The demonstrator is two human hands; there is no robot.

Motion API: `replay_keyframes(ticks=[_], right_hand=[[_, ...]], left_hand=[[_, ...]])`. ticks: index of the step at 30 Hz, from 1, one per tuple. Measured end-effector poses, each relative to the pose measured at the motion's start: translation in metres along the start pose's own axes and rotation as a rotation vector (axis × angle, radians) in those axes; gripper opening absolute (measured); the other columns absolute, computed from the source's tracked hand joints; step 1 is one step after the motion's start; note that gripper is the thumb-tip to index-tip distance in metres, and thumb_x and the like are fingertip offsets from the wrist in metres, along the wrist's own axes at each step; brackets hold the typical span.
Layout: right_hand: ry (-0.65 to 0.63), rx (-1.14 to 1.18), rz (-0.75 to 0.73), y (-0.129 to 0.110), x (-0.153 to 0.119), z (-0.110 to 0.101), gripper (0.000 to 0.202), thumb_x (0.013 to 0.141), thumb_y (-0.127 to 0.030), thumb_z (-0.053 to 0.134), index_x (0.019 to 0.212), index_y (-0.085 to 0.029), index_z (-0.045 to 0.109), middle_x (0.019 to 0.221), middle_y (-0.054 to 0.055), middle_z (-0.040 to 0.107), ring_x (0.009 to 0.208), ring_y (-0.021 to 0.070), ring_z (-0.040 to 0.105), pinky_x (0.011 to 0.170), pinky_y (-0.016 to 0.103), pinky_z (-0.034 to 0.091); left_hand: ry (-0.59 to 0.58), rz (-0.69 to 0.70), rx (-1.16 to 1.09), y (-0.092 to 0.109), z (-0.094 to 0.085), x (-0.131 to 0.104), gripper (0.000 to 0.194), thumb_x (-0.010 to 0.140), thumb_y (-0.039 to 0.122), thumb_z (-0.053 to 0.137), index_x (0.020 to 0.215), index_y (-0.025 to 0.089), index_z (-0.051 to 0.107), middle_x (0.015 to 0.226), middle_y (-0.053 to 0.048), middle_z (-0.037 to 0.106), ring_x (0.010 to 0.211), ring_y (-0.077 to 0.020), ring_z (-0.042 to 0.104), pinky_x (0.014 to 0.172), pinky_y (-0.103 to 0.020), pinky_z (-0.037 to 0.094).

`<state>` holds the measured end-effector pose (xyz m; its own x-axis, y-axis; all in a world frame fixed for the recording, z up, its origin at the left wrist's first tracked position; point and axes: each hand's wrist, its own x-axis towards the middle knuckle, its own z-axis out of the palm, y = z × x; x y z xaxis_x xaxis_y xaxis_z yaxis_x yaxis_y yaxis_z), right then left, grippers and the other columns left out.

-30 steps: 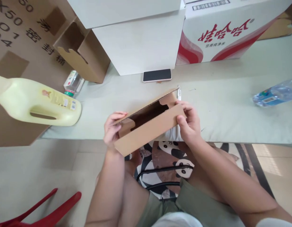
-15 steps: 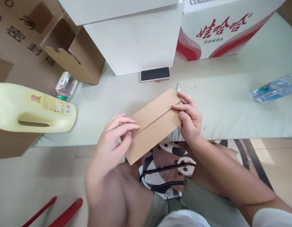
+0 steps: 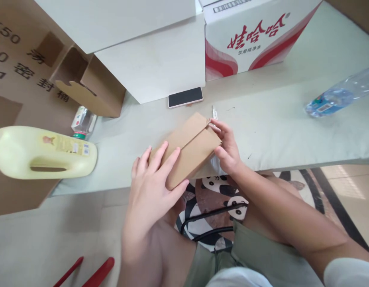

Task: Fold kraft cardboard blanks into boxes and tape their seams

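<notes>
Between both hands point(image 3: 151, 179) point(image 3: 228, 149), flattened cardboard box point(image 3: 192, 147) lies pressed.

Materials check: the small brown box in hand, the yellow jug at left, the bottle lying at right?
Small brown box: looks like matte kraft cardboard, with folded flaps and creased edges; left hand flat on it, right hand at its end. Yellow jug: likely moulded plastic, smooth with a slight sheen and a built-in handle. Bottle: clear thin plastic, see-through with a blue label.
</notes>
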<state>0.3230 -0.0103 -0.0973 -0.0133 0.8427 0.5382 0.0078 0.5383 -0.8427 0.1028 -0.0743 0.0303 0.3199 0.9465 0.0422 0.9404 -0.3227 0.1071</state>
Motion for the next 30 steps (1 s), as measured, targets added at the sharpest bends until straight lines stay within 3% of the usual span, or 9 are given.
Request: replay_keyframes(ticks=[6, 22, 28, 30], right_hand=[[-0.039, -0.027, -0.105, -0.015, 0.006, -0.001, 0.047, 0.096, -0.056, 0.054, 0.138, -0.035, 0.051, 0.147, 0.008, 0.051, 0.142, 0.0311, 0.046, 0.118, 0.057, 0.040], [-0.019, -0.084, -0.014, -0.016, 0.005, 0.003, 0.040, 0.098, -0.053, 0.051, 0.131, -0.030, 0.052, 0.139, 0.011, 0.054, 0.136, 0.0283, 0.051, 0.113, 0.052, 0.045], [-0.020, -0.076, -0.009, -0.015, 0.004, 0.003, 0.038, 0.098, -0.050, 0.051, 0.130, -0.030, 0.052, 0.138, 0.010, 0.055, 0.134, 0.0274, 0.052, 0.114, 0.052, 0.044], [-0.020, -0.086, 0.013, -0.015, 0.004, 0.003, 0.040, 0.098, -0.053, 0.050, 0.130, -0.030, 0.053, 0.137, 0.010, 0.056, 0.134, 0.0283, 0.052, 0.114, 0.053, 0.043]], left_hand=[[-0.031, -0.037, -0.042, 0.001, -0.010, -0.004, 0.066, 0.090, 0.054, 0.058, 0.152, 0.034, 0.048, 0.166, -0.006, 0.038, 0.150, -0.0434, 0.035, 0.117, -0.066, 0.034], [-0.012, -0.007, -0.031, -0.001, -0.002, 0.000, 0.071, 0.088, 0.057, 0.059, 0.153, 0.030, 0.048, 0.164, -0.010, 0.040, 0.144, -0.0460, 0.040, 0.114, -0.065, 0.037], [-0.047, -0.087, 0.038, 0.012, -0.004, -0.004, 0.064, 0.091, 0.056, 0.056, 0.151, 0.034, 0.049, 0.164, -0.010, 0.040, 0.146, -0.0505, 0.037, 0.113, -0.079, 0.023], [-0.045, -0.086, 0.036, 0.014, -0.006, -0.005, 0.064, 0.090, 0.054, 0.057, 0.151, 0.034, 0.049, 0.163, -0.010, 0.042, 0.146, -0.0494, 0.038, 0.114, -0.077, 0.024]])
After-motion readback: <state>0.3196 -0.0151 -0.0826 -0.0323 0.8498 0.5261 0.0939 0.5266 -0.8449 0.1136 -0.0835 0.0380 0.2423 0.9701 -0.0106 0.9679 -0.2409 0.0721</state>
